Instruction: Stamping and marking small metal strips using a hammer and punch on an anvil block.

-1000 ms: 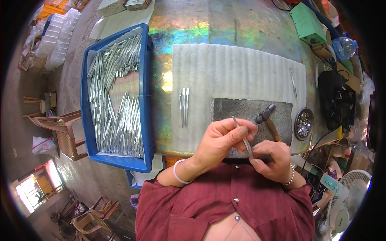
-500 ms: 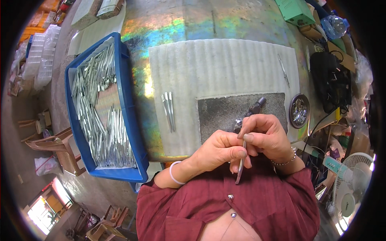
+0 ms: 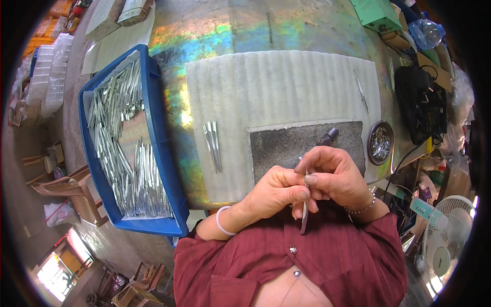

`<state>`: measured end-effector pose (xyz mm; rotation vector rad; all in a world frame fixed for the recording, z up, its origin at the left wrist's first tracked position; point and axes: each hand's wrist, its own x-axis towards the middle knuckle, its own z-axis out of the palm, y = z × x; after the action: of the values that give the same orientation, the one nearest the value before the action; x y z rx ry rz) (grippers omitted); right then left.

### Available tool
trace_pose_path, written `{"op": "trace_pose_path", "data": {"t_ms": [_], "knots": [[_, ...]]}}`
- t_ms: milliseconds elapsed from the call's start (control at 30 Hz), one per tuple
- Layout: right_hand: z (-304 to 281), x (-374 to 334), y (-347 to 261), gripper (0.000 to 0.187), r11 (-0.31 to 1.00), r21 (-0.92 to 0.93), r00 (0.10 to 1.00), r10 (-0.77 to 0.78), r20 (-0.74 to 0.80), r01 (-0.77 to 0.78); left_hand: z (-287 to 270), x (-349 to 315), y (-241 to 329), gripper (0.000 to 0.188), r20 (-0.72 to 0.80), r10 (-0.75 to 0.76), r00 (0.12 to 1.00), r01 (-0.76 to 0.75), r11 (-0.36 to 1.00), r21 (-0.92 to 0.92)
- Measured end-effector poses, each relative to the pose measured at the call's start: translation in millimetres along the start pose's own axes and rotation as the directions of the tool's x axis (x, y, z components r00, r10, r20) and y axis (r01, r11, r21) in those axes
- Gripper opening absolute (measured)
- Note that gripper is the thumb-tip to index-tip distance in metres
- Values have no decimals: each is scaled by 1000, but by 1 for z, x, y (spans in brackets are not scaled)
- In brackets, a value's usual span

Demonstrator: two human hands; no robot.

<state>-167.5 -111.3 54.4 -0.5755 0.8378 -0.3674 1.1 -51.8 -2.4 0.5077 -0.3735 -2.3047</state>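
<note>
Head view looks down on a slim silvery metal tweezer-like piece (image 3: 304, 207) held upright close to the chest, pinched between both hands just in front of the dark grey rectangular stone slab (image 3: 286, 146). The left hand (image 3: 276, 192) has thumb and forefinger pressed together on the piece's middle; the right hand (image 3: 335, 176) is closed on its upper end, fingers curled over the tip. Its lower end hangs free below the hands.

Behind the slab lies a pale ribbed foam mat (image 3: 281, 87); to the slab's left on that mat rest a few finished-looking silvery pieces (image 3: 211, 146) side by side. Further left of the slab stands a blue plastic tray (image 3: 158, 133) heaped with many more. A dark hammer head (image 3: 327, 137) rests on the slab's right part, and a small round tin (image 3: 380, 142) sits just right of it.

To do this well, I judge a steady left pinch matters, with only the right fingers working the tip, and keeping the prongs aligned.
</note>
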Motion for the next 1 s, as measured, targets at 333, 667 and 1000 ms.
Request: {"op": "trace_pose_path", "data": {"t_ms": [333, 667, 1000], "knots": [[4, 3, 3, 7, 999, 13, 998, -52, -22, 52, 0, 1, 2, 16, -32, 19, 999, -19, 1000, 2], [10, 8, 4, 5, 986, -108, 978, -141, -151, 126, 8, -3, 8, 13, -141, 85, 986, -55, 977, 206], [11, 11, 5, 5, 991, -77, 993, -111, -47, 107, 7, -19, 14, 14, -156, 108, 982, -78, 979, 187]]}}
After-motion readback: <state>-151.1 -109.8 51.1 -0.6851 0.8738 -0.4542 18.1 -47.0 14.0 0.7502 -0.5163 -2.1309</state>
